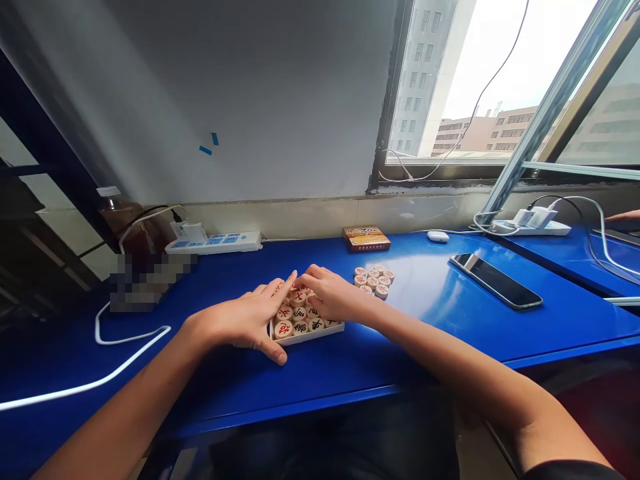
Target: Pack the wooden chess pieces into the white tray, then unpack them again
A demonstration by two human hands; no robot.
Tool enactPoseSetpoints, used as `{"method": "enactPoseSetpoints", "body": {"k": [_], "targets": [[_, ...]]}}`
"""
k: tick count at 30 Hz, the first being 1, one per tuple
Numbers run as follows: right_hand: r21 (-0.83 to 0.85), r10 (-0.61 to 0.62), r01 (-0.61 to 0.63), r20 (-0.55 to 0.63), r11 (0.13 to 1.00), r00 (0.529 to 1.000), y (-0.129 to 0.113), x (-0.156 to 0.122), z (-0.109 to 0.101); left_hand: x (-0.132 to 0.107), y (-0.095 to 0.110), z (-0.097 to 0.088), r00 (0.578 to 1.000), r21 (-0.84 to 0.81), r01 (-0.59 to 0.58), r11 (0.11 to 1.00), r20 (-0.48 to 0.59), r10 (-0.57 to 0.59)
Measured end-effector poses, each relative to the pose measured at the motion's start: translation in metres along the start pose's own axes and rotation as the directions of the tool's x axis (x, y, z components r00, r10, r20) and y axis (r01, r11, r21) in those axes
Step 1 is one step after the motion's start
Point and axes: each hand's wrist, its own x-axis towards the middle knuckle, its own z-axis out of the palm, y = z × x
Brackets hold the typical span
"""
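On my head-camera feed, the person's left hand [240, 323] lies spread and open over the left end of a shallow white tray [310, 338], with the thumb reaching down past the tray's near corner. It doesn't visibly hold anything. The right hand [333, 295] arches over the tray's far side, its fingers curled down among the round wooden xiangqi pieces [300, 314]; I cannot tell whether they have hold of one. The tray sits on a glossy blue table [320, 373], directly in front of the person, and its pieces bear red and black characters. Just to its right lies a loose cluster of matching pieces [373, 281]. Farther back are a small red-and-yellow box [366, 238] and a white power strip [214, 242]. To the right, a smartphone [495, 280] lies face up near a white earbud case [438, 236] and a charger-filled power strip [530, 223]. Another person's hand [623, 215] enters at the far right edge.
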Motion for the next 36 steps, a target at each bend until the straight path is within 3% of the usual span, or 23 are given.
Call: {"method": "enactPoseSetpoints", "body": {"k": [7,10,15,20,23,26,28,33,36], "targets": [[-0.021,-0.012,0.011,-0.067,1.0,0.998,0.007,0.004,0.008,0.0,-0.001,0.001,1.0,-0.013,0.018,1.0,-0.001,-0.018],[-0.06,-0.009,0.0,-0.156,0.998,0.988,0.01,0.004,0.004,0.0,0.0,0.0,1.0,-0.034,0.01,0.999,-0.009,-0.01],[-0.071,0.16,-0.191,-0.311,0.979,0.937,0.037,0.001,-0.013,-0.003,0.002,-0.003,1.0,-0.048,0.002,0.999,0.003,-0.002],[-0.071,0.29,-0.326,-0.31,0.943,0.906,0.058,-0.006,-0.022,-0.006,0.006,-0.006,1.0,-0.034,-0.002,0.999,0.018,0.002],[-0.071,0.214,-0.239,-0.256,0.968,0.943,0.04,-0.006,-0.021,-0.005,0.008,-0.006,1.0,-0.03,-0.003,1.0,-0.001,0.003],[-0.037,-0.002,-0.003,-0.132,0.999,0.991,0.012,-0.004,-0.013,-0.001,0.009,-0.002,0.998,-0.028,-0.015,1.0,-0.06,0.013],[0.011,-0.092,0.093,-0.052,0.996,0.994,0.0,-0.002,-0.006,0.001,0.011,0.001,0.996,-0.023,-0.021,1.0,-0.089,0.019],[0.048,-0.08,0.083,-0.058,0.995,0.995,-0.004,0.003,0.01,0.003,0.011,0.004,0.993,-0.014,-0.031,0.999,-0.113,0.029],[0.041,-0.138,0.141,-0.076,0.989,0.988,0.0,0.005,0.009,0.004,0.009,0.005,0.993,-0.004,-0.035,0.999,-0.116,0.034]]}}
